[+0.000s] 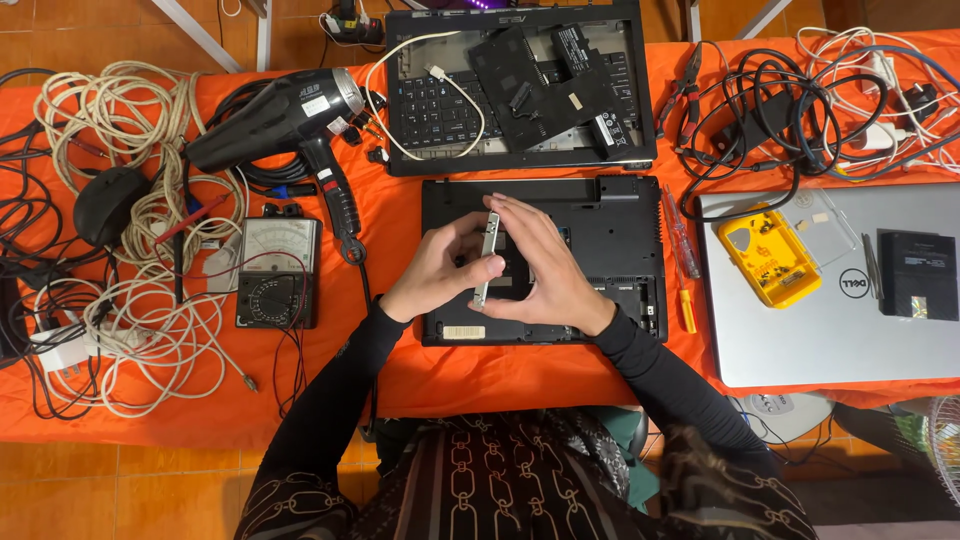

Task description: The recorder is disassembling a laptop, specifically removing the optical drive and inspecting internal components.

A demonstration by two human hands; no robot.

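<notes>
Both hands grip a slim silver metal drive bracket [487, 258] upright between them, left hand [437, 272] pinching, right hand [540, 272] cupping, directly above the upturned black plastic laptop base [620, 225]; seating it squarely looks next

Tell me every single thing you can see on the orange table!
Table cover: one, orange, under everything.
Black laptop base: one, centre, upside down.
Metal part: one, silver, held over the base.
Opened laptop: one, black, top centre.
Hot air gun: one, black, top left.
Multimeter: one, black, left.
Mouse: one, black, far left.
White cables: tangled, left.
Black cables: tangled, top right.
Silver laptop: one, right.
Yellow tool case: one, on silver laptop.
Left hand, right hand: hold the metal part.
</notes>
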